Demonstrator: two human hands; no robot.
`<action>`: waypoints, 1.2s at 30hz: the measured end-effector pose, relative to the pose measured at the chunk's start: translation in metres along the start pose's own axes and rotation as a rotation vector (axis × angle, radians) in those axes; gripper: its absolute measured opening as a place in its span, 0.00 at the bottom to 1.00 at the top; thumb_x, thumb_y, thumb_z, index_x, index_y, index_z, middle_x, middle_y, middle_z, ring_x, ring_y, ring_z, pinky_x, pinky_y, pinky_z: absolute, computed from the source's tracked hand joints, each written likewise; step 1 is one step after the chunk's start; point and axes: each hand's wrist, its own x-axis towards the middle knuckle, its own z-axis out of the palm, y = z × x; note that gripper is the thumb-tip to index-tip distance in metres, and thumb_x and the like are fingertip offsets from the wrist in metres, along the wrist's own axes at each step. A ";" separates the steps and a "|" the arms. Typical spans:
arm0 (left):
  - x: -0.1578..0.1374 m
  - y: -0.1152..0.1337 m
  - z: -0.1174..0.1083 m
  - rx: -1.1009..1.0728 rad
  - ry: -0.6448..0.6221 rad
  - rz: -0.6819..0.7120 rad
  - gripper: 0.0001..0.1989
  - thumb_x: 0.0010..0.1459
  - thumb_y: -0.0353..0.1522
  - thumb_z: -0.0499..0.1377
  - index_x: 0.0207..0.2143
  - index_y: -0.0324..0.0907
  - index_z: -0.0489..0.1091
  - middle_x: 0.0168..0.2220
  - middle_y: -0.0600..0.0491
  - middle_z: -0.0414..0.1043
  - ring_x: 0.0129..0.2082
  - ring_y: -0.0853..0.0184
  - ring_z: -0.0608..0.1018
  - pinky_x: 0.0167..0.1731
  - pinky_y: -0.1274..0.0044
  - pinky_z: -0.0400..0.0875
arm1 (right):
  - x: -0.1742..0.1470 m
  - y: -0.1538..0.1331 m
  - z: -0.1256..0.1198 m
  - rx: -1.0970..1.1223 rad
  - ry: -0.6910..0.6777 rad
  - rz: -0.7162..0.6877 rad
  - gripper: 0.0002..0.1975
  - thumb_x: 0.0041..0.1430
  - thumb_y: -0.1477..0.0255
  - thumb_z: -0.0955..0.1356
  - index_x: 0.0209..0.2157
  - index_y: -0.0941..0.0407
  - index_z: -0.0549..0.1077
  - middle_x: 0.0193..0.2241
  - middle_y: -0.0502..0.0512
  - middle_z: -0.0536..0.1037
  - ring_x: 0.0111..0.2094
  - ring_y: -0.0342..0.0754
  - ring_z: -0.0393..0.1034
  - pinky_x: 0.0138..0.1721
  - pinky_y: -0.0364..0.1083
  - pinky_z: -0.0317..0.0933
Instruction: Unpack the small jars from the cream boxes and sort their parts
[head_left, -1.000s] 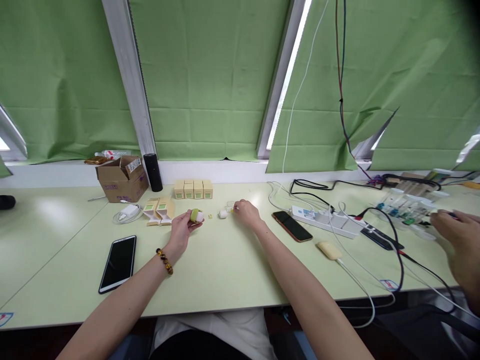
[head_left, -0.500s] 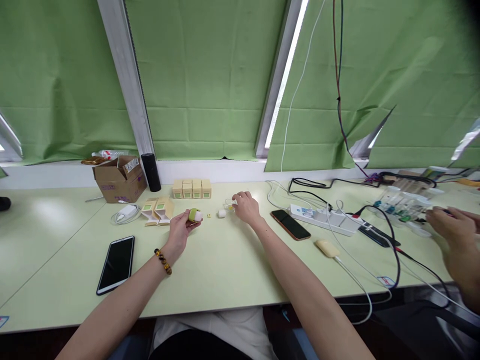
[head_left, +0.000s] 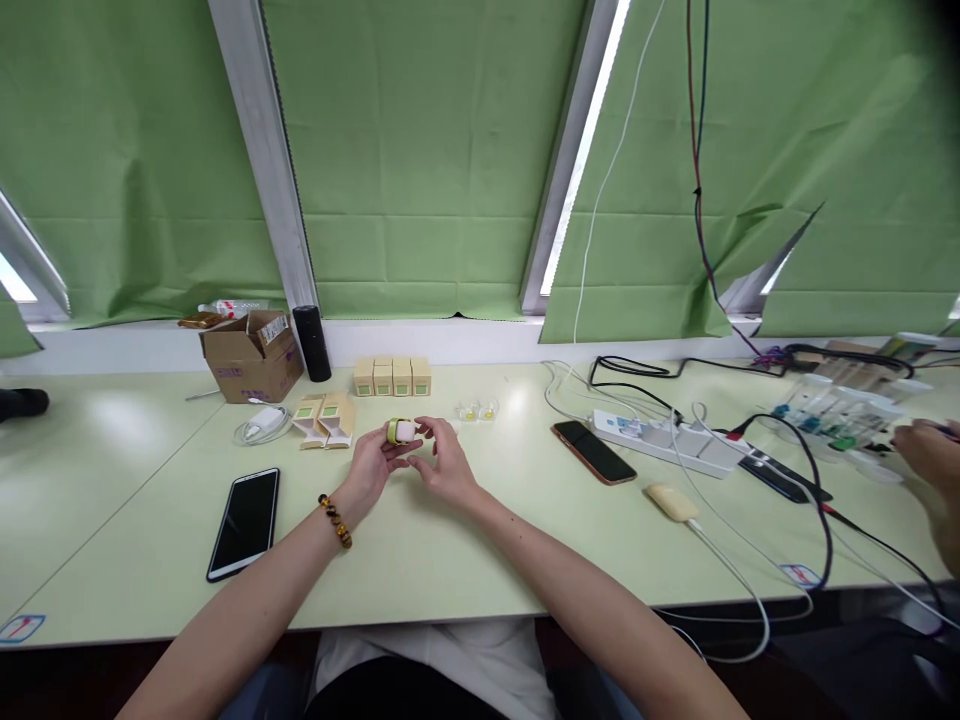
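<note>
Left hand (head_left: 367,463): palm turned up, reaching in from the front edge, a beaded bracelet (head_left: 335,521) at the wrist; fingers pinching a small green-and-pale item (head_left: 403,431).
Right hand (head_left: 450,465): angled inward, fingers bent, thumb and forefinger apart, fingertips beside the item; whether it grips anything cannot be told.
Behind the hands: two small clear pieces with yellow (head_left: 488,411), near the right hand; four small boxes (head_left: 393,378) in a row, farther back.
Left side: two opened cartons (head_left: 325,420), near the left hand; white coiled cable (head_left: 262,424); white-framed phone (head_left: 244,522), face up.
Right side: orange-edged phone (head_left: 593,453) just beside a white power strip (head_left: 670,445); a co-worker's hand (head_left: 930,455) at the far edge.
Item's position: above the table (head_left: 420,580), between the two hands.
Item's appearance: rounded, green band at left, pale pinkish block at right; fine detail too small to read.
</note>
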 end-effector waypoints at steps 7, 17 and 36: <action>-0.004 -0.005 0.003 -0.011 -0.116 -0.004 0.13 0.57 0.32 0.65 0.43 0.36 0.79 0.48 0.37 0.82 0.44 0.53 0.86 0.34 0.74 0.78 | 0.002 -0.005 -0.004 0.001 0.048 -0.082 0.27 0.58 0.73 0.72 0.59 0.50 0.66 0.56 0.62 0.70 0.58 0.60 0.62 0.56 0.60 0.65; -0.011 -0.002 0.007 0.090 -0.238 0.036 0.15 0.57 0.38 0.68 0.43 0.38 0.78 0.43 0.43 0.81 0.44 0.56 0.82 0.40 0.69 0.78 | 0.004 -0.014 -0.014 0.178 0.096 -0.105 0.21 0.56 0.75 0.72 0.52 0.51 0.72 0.50 0.59 0.74 0.54 0.57 0.68 0.56 0.58 0.66; -0.006 -0.002 -0.003 0.176 -0.478 0.337 0.26 0.54 0.35 0.73 0.55 0.41 0.77 0.54 0.43 0.77 0.54 0.56 0.77 0.55 0.68 0.71 | 0.007 0.000 -0.029 -0.260 0.135 -0.471 0.32 0.59 0.82 0.66 0.63 0.47 0.67 0.49 0.61 0.68 0.53 0.61 0.64 0.52 0.62 0.67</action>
